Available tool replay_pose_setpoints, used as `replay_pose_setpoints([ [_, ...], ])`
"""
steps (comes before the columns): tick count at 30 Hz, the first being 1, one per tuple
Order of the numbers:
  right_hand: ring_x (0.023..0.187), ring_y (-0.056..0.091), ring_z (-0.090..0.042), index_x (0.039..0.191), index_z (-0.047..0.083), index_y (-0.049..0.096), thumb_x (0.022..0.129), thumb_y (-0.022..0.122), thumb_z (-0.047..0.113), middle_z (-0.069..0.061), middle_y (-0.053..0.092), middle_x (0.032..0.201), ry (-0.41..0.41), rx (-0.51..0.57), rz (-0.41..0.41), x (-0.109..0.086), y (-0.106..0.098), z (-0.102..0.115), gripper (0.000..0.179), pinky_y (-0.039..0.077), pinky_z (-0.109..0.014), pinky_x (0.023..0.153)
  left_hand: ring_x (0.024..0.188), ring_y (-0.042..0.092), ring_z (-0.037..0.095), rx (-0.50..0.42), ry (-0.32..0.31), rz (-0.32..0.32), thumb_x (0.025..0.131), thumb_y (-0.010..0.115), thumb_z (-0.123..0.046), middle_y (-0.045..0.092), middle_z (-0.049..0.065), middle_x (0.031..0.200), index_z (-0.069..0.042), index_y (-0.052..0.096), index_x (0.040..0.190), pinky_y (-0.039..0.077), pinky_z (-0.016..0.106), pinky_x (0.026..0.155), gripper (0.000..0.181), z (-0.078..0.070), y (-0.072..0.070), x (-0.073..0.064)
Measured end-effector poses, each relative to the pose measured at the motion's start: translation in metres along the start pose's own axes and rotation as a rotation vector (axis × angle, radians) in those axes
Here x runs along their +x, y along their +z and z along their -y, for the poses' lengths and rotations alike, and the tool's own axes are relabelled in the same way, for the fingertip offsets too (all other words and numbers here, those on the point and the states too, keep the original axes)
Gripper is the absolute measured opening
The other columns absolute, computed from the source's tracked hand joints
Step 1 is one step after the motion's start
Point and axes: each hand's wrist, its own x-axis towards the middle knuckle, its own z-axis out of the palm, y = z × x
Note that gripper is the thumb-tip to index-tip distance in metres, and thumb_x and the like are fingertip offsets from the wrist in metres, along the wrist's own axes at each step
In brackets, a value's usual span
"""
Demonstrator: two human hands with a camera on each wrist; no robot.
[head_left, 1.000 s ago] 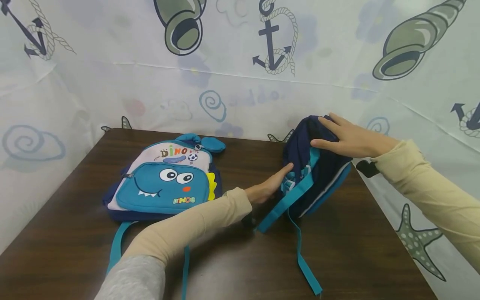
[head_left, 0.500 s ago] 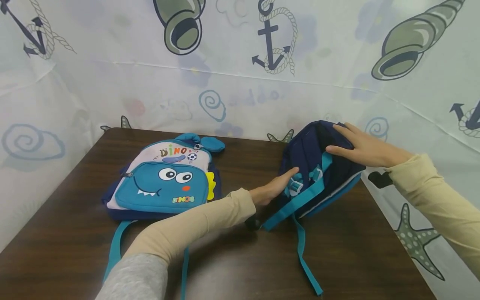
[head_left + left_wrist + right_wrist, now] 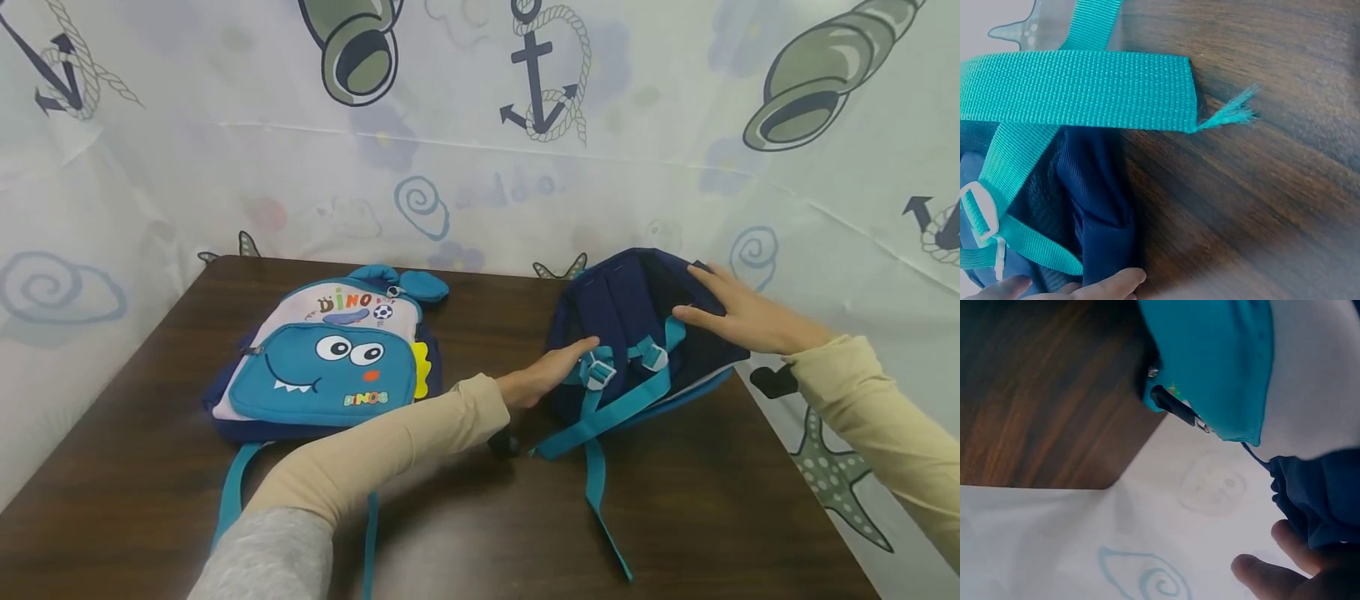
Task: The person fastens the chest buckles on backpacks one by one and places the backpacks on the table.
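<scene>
A small navy backpack (image 3: 600, 308) leans at the table's right side, its back panel and teal straps (image 3: 626, 410) facing up and toward me. My left hand (image 3: 542, 377) grips its left edge, thumb on the back panel; the other fingers are largely hidden in the head view. On the upper right edge rests my right hand (image 3: 761, 321), fingers spread and fairly straight, thumb against the panel. In the left wrist view a teal strap end (image 3: 1079, 90) with frayed threads crosses the bag. The right wrist view shows its teal front pocket (image 3: 1216, 356) and a black zipper pull (image 3: 1172, 405).
A second backpack (image 3: 322, 375), blue and white with a dinosaur face, lies front up on the left of the brown table (image 3: 450, 517). Its straps trail toward the front edge. A pale printed cloth (image 3: 465, 108) hangs behind the table.
The right backpack has turned and tipped back, so more of its back panel shows. My right hand has moved right and down with it; the left hand has shifted only slightly.
</scene>
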Motion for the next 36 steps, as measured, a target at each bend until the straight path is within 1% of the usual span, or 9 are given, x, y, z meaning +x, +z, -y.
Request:
replay_pose_setpoints([
  [3, 0.145, 0.009, -0.06, 0.161, 0.009, 0.003, 0.097, 0.045, 0.063, -0.031, -0.007, 0.163, 0.002, 0.015, -0.001, 0.001, 0.005, -0.006, 0.093, 0.013, -0.082, 0.106, 0.154, 0.018, 0.028, 0.011, 0.0, 0.01, 0.095, 0.033, -0.074, 0.026, 0.001, 0.165, -0.027, 0.031, 0.157, 0.013, 0.058, 0.123, 0.078, 0.0, -0.002, 0.0],
  [8, 0.146, 0.006, -0.059, 0.161, 0.01, 0.002, 0.097, 0.045, 0.063, -0.03, -0.008, 0.164, 0.006, 0.033, 0.003, 0.003, 0.015, -0.013, 0.094, 0.012, -0.082, 0.106, 0.154, 0.019, 0.03, 0.033, -0.016, 0.0, 0.095, 0.036, -0.072, 0.028, 0.002, 0.165, -0.026, 0.035, 0.156, 0.012, 0.059, 0.123, 0.077, -0.002, -0.006, -0.003],
  [14, 0.148, 0.003, -0.057, 0.161, 0.011, 0.0, 0.098, 0.045, 0.062, -0.028, -0.01, 0.164, 0.009, 0.06, 0.002, 0.003, 0.028, -0.019, 0.092, 0.011, -0.08, 0.108, 0.154, 0.018, 0.03, 0.062, -0.022, 0.001, 0.096, 0.036, -0.071, 0.026, 0.003, 0.165, -0.025, 0.035, 0.156, 0.011, 0.061, 0.123, 0.076, 0.0, -0.011, -0.007],
  [21, 0.149, 0.009, -0.054, 0.161, 0.008, 0.002, 0.099, 0.046, 0.059, -0.028, -0.002, 0.165, -0.013, 0.064, -0.019, 0.0, 0.042, -0.028, 0.092, 0.014, -0.075, 0.112, 0.154, 0.016, 0.03, 0.066, -0.049, -0.028, 0.095, 0.033, -0.073, 0.023, 0.004, 0.166, -0.025, 0.032, 0.157, 0.011, 0.06, 0.123, 0.079, -0.002, -0.016, -0.014],
  [24, 0.15, 0.005, -0.053, 0.161, 0.007, -0.001, 0.099, 0.047, 0.058, -0.028, -0.004, 0.165, -0.018, 0.107, -0.008, 0.002, 0.05, -0.033, 0.093, 0.012, -0.075, 0.112, 0.155, 0.016, 0.03, 0.071, -0.068, -0.036, 0.095, 0.032, -0.074, 0.022, 0.005, 0.167, -0.023, 0.03, 0.158, 0.012, 0.059, 0.123, 0.082, -0.003, -0.018, -0.017],
  [27, 0.15, 0.001, -0.053, 0.16, 0.009, -0.005, 0.099, 0.047, 0.058, -0.027, -0.009, 0.165, -0.004, 0.146, 0.013, 0.004, 0.06, -0.036, 0.095, 0.01, -0.076, 0.112, 0.155, 0.015, 0.031, 0.085, -0.078, -0.033, 0.095, 0.031, -0.074, 0.022, 0.005, 0.167, -0.023, 0.029, 0.158, 0.012, 0.059, 0.123, 0.082, -0.004, -0.021, -0.02],
  [33, 0.149, -0.008, -0.053, 0.159, 0.01, -0.012, 0.099, 0.046, 0.059, -0.026, -0.015, 0.164, 0.016, 0.212, 0.049, 0.007, 0.08, -0.043, 0.097, 0.006, -0.079, 0.11, 0.155, 0.014, 0.03, 0.121, -0.06, -0.003, 0.097, 0.028, -0.073, 0.021, 0.002, 0.167, -0.028, 0.03, 0.158, 0.011, 0.06, 0.123, 0.076, -0.002, -0.029, -0.022],
  [36, 0.149, -0.006, -0.054, 0.159, 0.013, -0.015, 0.098, 0.045, 0.06, -0.025, -0.017, 0.164, 0.02, 0.221, 0.061, 0.008, 0.089, -0.045, 0.097, 0.008, -0.079, 0.109, 0.155, 0.015, 0.03, 0.153, -0.052, 0.009, 0.097, 0.027, -0.072, 0.022, 0.002, 0.167, -0.028, 0.029, 0.158, 0.011, 0.06, 0.123, 0.075, -0.001, -0.033, -0.023],
])
